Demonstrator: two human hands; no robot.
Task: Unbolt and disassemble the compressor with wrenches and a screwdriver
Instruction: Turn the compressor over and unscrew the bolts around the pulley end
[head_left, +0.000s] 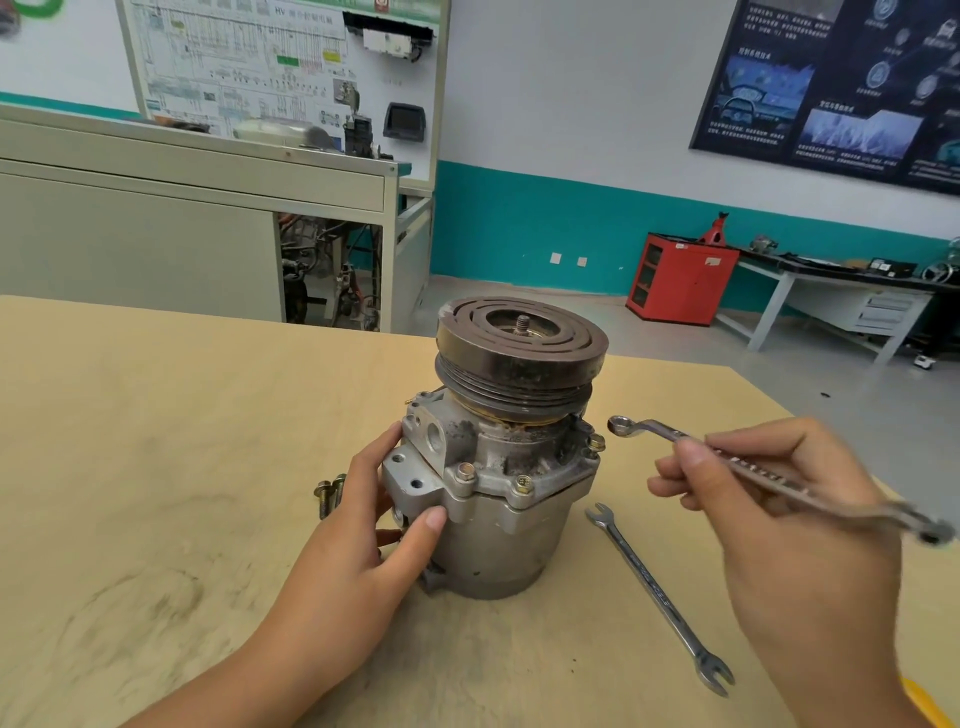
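Observation:
A grey metal compressor (498, 540) stands upright mid-table, its dark pulley (519, 353) on top. Bolts (466, 472) sit in the flange around its upper body. My left hand (374, 530) grips the compressor's left side, thumb pressed on the housing front. My right hand (769, 499) holds a ring wrench (649, 428) by its shaft, in the air to the right of the compressor. The wrench's ring end hovers close to the flange bolt (597, 442) on the right, apart from it.
Two loose bolts (328, 493) lie on the wooden table (156, 441) left of my left hand. An open-end wrench (660, 597) lies on the table to the compressor's right. A yellow object (924, 701) shows at the bottom right corner. Cabinets and benches stand beyond the table.

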